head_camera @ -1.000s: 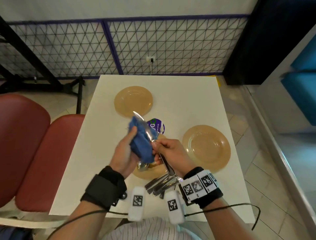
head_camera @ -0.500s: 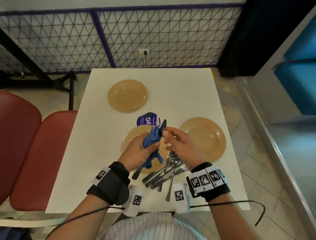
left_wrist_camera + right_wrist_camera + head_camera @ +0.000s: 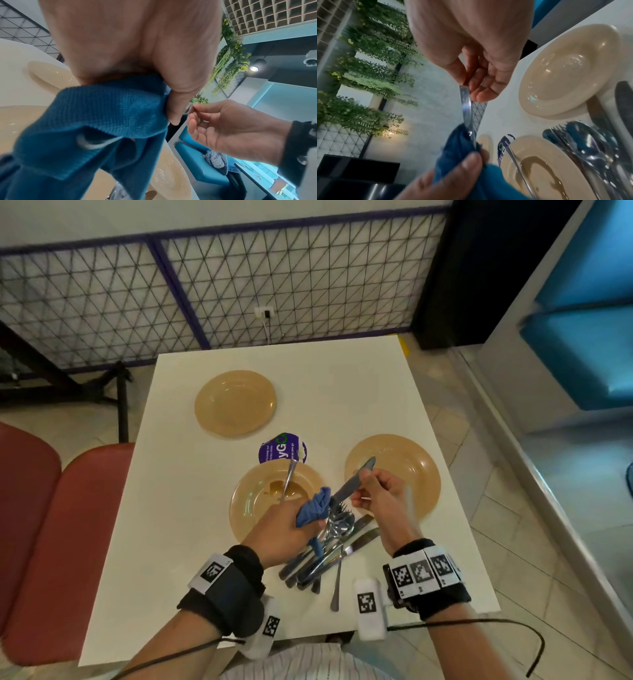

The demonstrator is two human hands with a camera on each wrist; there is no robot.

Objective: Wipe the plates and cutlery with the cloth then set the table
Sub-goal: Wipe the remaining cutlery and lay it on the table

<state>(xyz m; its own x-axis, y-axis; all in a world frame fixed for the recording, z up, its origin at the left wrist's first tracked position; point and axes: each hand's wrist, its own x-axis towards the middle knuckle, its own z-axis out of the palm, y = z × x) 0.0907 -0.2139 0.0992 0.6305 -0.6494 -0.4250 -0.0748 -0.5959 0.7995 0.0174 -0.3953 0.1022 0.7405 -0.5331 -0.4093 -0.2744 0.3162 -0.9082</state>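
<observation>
Hands: left hand [image 3: 281,529] in the lower centre of the head view, fingers curled round a bunched blue cloth [image 3: 313,510]; right hand [image 3: 387,498] just right of it, thumb and fingertips pinched on the blade end of a knife [image 3: 352,482].
Knife: held off the table, slanting from the cloth up to the right; its handle end is buried in the cloth, so this looks like a wipe in progress.
Second piece: a thin metal handle [image 3: 287,481] sticks up from the left hand over the near plate; what kind of cutlery it is cannot be told.
Cutlery pile: spoons, forks and knives [image 3: 329,549] lie heaped at the lower centre, partly on the near plate's rim and partly on the table [image 3: 191,474].
Near plate: the plate [image 3: 253,501] under the hands shows a brown smear in its well.
Right plate: a second plate [image 3: 407,470] at centre right, partly behind the right hand.
Sticker: a round purple label [image 3: 282,448] on the table just beyond the near plate.
Far plate: a third plate [image 3: 235,402] at upper centre left, well apart from the others.
Progress: judged early; most cutlery sits unsorted in the heap, the near plate looks unwiped, and no place is laid with cutlery beside a plate.
Left to do: the rest of the heap, the smeared plate, then the laying out.
</observation>
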